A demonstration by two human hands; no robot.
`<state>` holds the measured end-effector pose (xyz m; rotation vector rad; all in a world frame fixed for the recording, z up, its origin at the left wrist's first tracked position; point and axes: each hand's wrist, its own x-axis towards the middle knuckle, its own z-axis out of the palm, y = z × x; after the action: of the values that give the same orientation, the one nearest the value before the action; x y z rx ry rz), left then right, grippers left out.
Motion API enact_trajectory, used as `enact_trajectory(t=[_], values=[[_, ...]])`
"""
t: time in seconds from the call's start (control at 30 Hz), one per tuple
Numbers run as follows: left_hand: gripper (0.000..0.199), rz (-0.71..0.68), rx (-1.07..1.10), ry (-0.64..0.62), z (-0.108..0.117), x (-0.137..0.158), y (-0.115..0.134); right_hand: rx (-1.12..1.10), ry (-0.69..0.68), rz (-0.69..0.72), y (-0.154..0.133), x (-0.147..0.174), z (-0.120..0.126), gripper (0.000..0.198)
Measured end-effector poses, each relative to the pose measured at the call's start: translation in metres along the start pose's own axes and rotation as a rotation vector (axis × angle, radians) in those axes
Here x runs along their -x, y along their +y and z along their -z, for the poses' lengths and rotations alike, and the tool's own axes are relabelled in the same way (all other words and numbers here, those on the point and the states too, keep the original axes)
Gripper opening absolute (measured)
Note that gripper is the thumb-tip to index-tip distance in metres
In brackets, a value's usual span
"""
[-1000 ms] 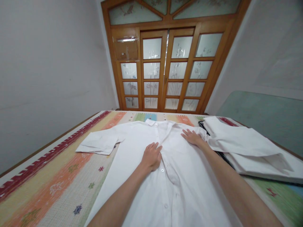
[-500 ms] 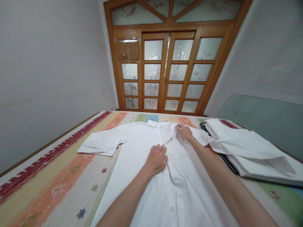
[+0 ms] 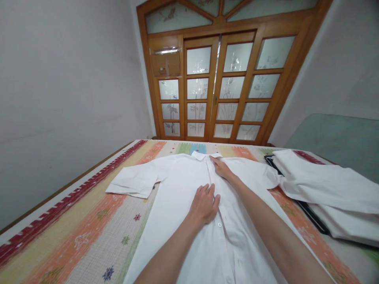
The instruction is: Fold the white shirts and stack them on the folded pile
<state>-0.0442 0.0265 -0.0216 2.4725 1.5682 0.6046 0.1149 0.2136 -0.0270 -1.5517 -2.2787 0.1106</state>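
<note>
A white button-up shirt (image 3: 177, 189) lies front up, its collar at the far end and its sleeves out to both sides. My left hand (image 3: 204, 203) rests on the middle of the front, by the button strip, fingers stretched forward and thumb apart. Just below the collar, my right hand (image 3: 222, 169) has its fingers closed on the edge of the right front panel. What lies under its fingertips is hidden. A white button (image 3: 219, 225) shows on the strip below my left hand. The lower front is loosely wrinkled.
A striped, patterned cloth (image 3: 89, 221) covers the surface beneath. At right lies a stack of folded white clothes (image 3: 322, 181) with a black-edged piece under it, close to the shirt's right sleeve. Wooden doors with glass panes (image 3: 198, 88) stand beyond the far edge.
My right hand has moved left toward the collar, drawing the right front panel across to the button strip. The right side of the shirt now lies flatter. My left hand stays on the front.
</note>
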Motion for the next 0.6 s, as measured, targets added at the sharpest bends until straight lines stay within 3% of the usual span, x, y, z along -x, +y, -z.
enact_trajectory(t=[0.13, 0.27, 0.6], values=[[0.055, 0.003, -0.017, -0.004, -0.002, -0.001, 0.000, 0.183, -0.045, 0.101, 0.005, -0.002, -0.009, 0.053], [0.053, -0.007, -0.043, -0.006, -0.003, -0.002, -0.001, 0.274, -0.094, 0.116, 0.008, -0.003, -0.007, 0.055], [0.056, -0.003, -0.060, -0.024, -0.008, -0.004, -0.007, 0.255, -0.140, -0.156, -0.004, 0.012, -0.003, 0.062]])
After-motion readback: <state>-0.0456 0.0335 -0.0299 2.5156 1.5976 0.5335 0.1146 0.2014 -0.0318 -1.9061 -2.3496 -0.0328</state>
